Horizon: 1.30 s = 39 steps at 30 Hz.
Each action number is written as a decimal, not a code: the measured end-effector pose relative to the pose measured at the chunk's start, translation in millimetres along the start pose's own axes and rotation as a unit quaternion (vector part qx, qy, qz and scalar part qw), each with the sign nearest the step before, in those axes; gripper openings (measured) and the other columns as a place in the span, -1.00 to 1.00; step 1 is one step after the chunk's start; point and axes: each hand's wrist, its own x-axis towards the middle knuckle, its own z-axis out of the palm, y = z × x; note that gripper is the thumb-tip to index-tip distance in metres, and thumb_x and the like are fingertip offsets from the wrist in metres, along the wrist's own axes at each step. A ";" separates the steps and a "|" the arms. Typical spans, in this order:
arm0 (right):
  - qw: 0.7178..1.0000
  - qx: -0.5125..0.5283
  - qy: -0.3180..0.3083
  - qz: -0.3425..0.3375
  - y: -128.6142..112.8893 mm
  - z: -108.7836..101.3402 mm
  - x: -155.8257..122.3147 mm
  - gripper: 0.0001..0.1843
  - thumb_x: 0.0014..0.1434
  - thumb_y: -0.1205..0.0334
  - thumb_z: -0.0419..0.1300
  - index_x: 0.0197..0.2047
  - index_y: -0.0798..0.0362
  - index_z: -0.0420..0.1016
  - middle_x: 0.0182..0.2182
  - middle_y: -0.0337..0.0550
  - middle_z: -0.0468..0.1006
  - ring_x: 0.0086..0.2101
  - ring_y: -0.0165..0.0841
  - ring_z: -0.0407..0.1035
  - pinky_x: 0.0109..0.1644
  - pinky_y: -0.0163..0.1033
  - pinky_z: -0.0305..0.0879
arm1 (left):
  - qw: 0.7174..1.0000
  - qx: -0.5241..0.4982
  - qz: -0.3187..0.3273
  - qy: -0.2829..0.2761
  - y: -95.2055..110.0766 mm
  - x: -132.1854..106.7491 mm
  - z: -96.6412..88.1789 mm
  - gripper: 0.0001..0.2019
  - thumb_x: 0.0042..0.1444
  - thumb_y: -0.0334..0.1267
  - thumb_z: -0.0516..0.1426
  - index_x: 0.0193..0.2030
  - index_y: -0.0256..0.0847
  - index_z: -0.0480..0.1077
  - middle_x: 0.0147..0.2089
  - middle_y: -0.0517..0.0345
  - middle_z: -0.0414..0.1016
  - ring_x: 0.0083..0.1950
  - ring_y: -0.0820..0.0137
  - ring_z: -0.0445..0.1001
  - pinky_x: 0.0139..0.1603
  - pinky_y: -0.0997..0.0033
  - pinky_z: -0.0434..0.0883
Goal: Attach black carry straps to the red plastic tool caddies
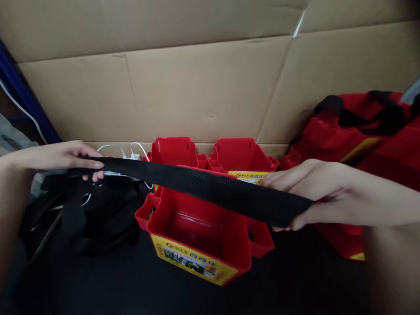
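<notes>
A wide black webbing strap (203, 183) is stretched between my two hands. My left hand (82, 159) pinches its left end between thumb and fingers. Lower on the right, my right hand (305, 192) grips the other end, with the fingers partly behind the strap. Beneath the strap stands a red plastic box (200, 223) with small side pockets and a yellow printed label (193, 260) on its front. Part of the box's back edge is hidden by the strap.
Two more red boxes (173, 151) stand behind, against a cardboard wall (210, 96). Stacked red boxes with black straps (370, 113) are at the right. Black straps (101, 218) lie heaped at the left, near a white power strip (134, 157) with cables. The tabletop (131, 284) is black.
</notes>
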 end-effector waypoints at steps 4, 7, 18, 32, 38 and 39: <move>0.999 0.029 0.012 0.033 -6.4 8.7 5.7 -0.60 0.05 -0.14 0.11 -0.29 0.00 0.53 -0.36 -0.11 0.48 -0.29 -0.35 0.35 -0.27 -0.30 0.25 | 0.989 -0.041 0.006 0.143 -10.7 -19.1 -1.5 -0.82 0.11 -0.34 -0.02 -0.30 -0.29 0.40 -0.33 0.37 0.47 -0.19 0.54 0.32 -0.03 0.41 0.20; 0.994 0.105 -0.028 0.033 -9.6 11.8 20.1 -0.58 0.00 -0.16 0.15 -0.23 -0.03 0.53 -0.28 -0.10 0.50 -0.23 -0.31 0.37 -0.21 -0.27 0.28 | 0.962 -0.091 0.100 0.237 8.7 -16.1 1.3 -0.84 0.12 -0.37 -0.05 -0.41 -0.35 0.29 -0.42 0.37 0.36 -0.24 0.59 0.24 -0.05 0.40 0.16; 0.984 0.035 0.143 0.105 2.7 54.4 79.9 -0.65 0.06 0.20 0.14 -0.05 0.05 0.36 -0.37 -0.21 0.46 -0.41 -0.41 0.31 -0.32 -0.30 0.27 | 0.879 -0.014 0.470 0.082 123.7 35.2 63.7 -0.71 -0.19 -0.57 -0.12 -0.64 -0.14 0.30 -0.52 0.19 0.42 -0.32 0.40 0.38 -0.05 0.35 0.31; 0.894 -0.333 0.290 0.078 -16.2 68.1 67.0 -0.80 0.15 0.24 -0.03 -0.45 -0.03 0.34 -0.65 -0.23 0.38 -0.60 -0.41 0.25 -0.51 -0.28 0.08 | 0.931 -0.292 0.200 0.087 103.4 65.0 77.8 -0.66 0.18 -0.05 -0.13 -0.31 -0.22 0.32 -0.33 0.11 0.48 -0.33 0.41 0.47 -0.36 0.45 0.42; 0.941 -0.314 0.127 -0.022 -15.4 66.8 73.9 -0.75 0.20 0.31 -0.08 -0.36 0.00 0.41 -0.60 -0.25 0.44 -0.57 -0.43 0.27 -0.53 -0.29 0.03 | 0.948 -0.225 0.203 0.093 108.2 70.0 85.5 -0.77 0.12 -0.13 0.00 -0.35 -0.24 0.35 -0.45 0.21 0.42 -0.45 0.49 0.38 -0.53 0.57 0.27; 0.954 -0.275 0.115 -0.017 -13.5 65.4 74.2 -0.77 0.21 0.28 -0.07 -0.30 -0.01 0.41 -0.52 -0.24 0.48 -0.52 -0.42 0.31 -0.48 -0.30 0.08 | 0.955 -0.181 0.199 0.124 106.4 69.3 83.8 -0.80 0.12 -0.19 0.00 -0.38 -0.26 0.35 -0.48 0.21 0.40 -0.49 0.51 0.35 -0.55 0.57 0.23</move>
